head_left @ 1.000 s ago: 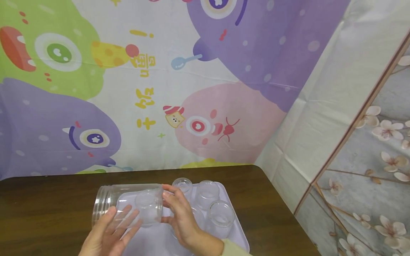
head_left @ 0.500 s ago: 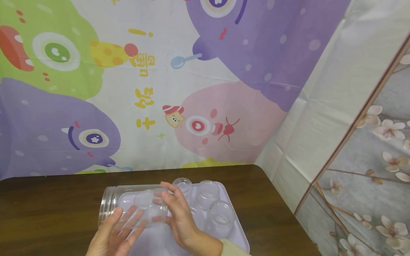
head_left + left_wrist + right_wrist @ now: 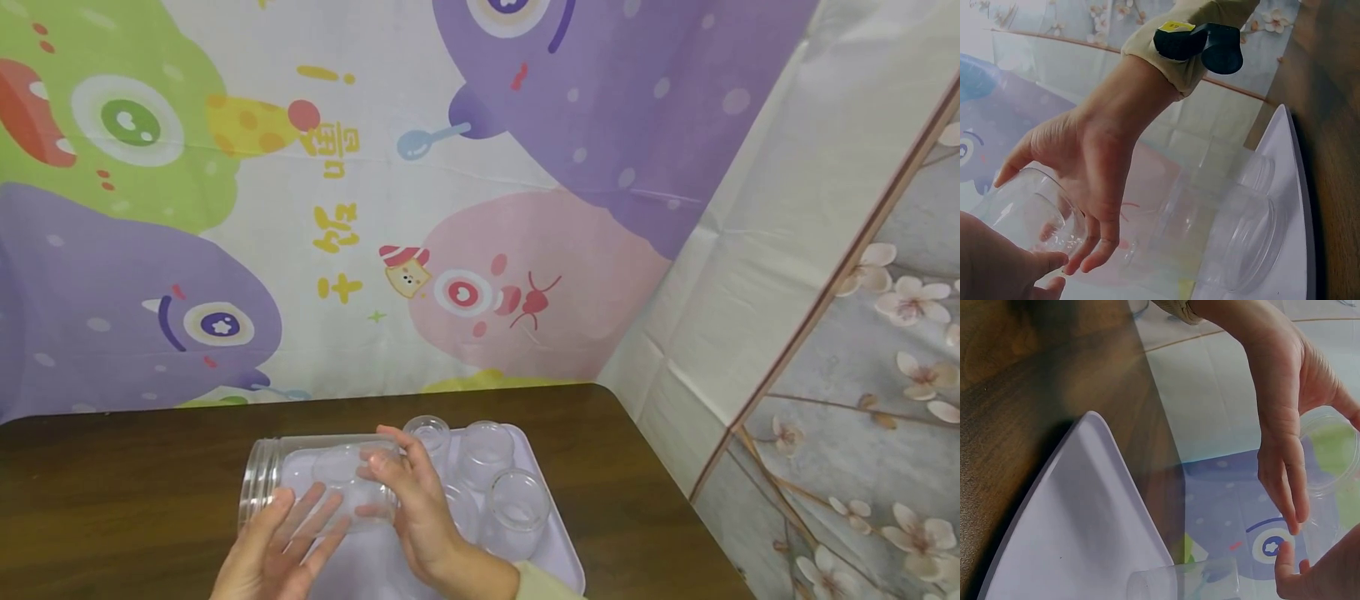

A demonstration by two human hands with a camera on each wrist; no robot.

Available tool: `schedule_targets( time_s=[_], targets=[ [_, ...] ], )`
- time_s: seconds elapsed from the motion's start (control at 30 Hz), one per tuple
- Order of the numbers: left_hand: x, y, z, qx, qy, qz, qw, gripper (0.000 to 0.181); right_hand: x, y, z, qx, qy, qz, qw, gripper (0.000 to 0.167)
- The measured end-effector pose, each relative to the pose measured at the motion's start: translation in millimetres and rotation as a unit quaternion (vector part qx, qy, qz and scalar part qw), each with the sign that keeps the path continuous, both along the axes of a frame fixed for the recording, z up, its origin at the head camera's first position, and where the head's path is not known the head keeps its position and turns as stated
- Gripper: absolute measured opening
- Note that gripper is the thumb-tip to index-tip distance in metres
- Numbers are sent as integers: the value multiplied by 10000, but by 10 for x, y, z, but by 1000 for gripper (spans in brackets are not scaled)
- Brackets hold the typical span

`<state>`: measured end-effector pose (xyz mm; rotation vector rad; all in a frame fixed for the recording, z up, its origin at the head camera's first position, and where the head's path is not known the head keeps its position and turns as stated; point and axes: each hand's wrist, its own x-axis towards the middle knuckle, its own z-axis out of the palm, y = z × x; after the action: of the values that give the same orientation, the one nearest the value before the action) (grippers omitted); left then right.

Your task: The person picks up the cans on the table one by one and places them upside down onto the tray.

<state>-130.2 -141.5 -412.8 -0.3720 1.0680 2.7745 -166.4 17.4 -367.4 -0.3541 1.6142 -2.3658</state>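
Note:
A clear plastic jar (image 3: 333, 454) lies on its side in the air between both hands, its ridged mouth end to the left. My left hand (image 3: 281, 546) holds it near that end, thumb in front and fingers seen through the clear wall. My right hand (image 3: 431, 517) grips the other end, with fingertips visible through the plastic. In the left wrist view, the jar (image 3: 1029, 200) sits between the right hand (image 3: 1094, 162) and the left hand (image 3: 997, 262). The right wrist view has the left hand (image 3: 1285, 419) above and the right hand (image 3: 1325, 569) at the lower right corner.
On a pale lilac tray (image 3: 558, 550) stand several clear cups or jars, including one at the right (image 3: 517, 512) and one at the back (image 3: 486, 450). The tray rests on a dark wooden table (image 3: 112, 500). A cartoon-printed cloth (image 3: 337, 350) hangs behind.
The jar and my left hand have shifted slightly to the right. My right hand's fingers now reach farther along the jar's end. The cups and tray stay in place.

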Motion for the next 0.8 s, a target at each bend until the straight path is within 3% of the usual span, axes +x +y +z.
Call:
schedule_targets(
  time_s=[0.37, 0.6, 0.73, 0.8],
  targets=[
    [8, -34, -78, -199, 213, -354, 9989, 92, -7, 8, -28, -102, 186, -68, 9998, 45],
    [49, -72, -80, -337, 124, -376, 9986, 92, -19, 25, -44, -80, 255, -100, 9996, 44],
    [58, -132, -132, -362, 80, -410, 9985, 84, -32, 38, -54, -43, 280, -168, 9995, 45],
    [61, -168, -185, -209, 145, -448, 9987, 66, -36, 46, -53, -45, 284, -196, 9994, 48]
  ],
)
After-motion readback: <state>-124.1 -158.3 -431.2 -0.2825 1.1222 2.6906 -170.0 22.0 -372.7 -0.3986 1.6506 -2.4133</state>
